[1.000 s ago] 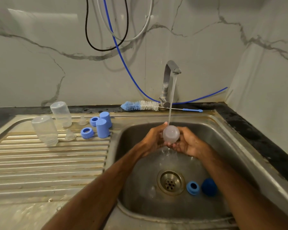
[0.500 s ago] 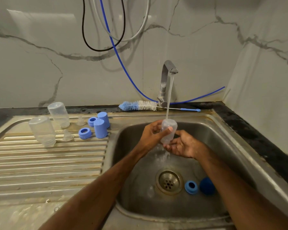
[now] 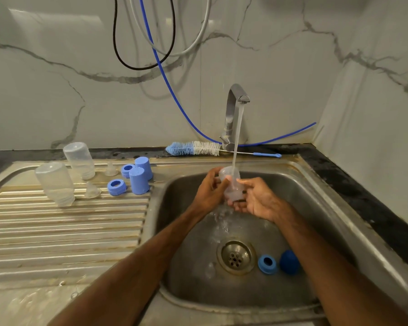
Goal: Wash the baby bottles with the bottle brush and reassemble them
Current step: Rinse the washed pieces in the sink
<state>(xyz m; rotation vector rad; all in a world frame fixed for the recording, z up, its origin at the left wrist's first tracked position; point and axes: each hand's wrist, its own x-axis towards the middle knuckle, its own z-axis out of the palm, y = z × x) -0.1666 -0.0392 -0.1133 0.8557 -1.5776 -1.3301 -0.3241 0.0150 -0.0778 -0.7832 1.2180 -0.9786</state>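
Observation:
A clear baby bottle (image 3: pixel 231 185) is held under the running tap (image 3: pixel 233 114) over the sink (image 3: pixel 316 191). My left hand (image 3: pixel 210 191) grips its upper part and my right hand (image 3: pixel 254 201) cups it from the right and below. Water streams onto the bottle and splashes down toward the drain (image 3: pixel 236 256). In the basin lie a blue ring (image 3: pixel 267 264), a blue cap (image 3: pixel 289 262) and a clear nipple (image 3: pixel 210 269). The bottle brush (image 3: pixel 193 148) lies on the ledge behind the sink.
On the steel drainboard (image 3: pixel 57 231) stand two clear bottles upside down (image 3: pixel 55 183) (image 3: pixel 79 160), two clear nipples (image 3: pixel 92 189) (image 3: pixel 111 168), two blue rings (image 3: pixel 116 187) (image 3: pixel 127 170) and two blue caps (image 3: pixel 139 183) (image 3: pixel 143 167). Blue, black and grey hoses hang on the marble wall.
The bottle has been turned in my hands under the stream and now stands more upright. My right hand has shifted from under it to its right side.

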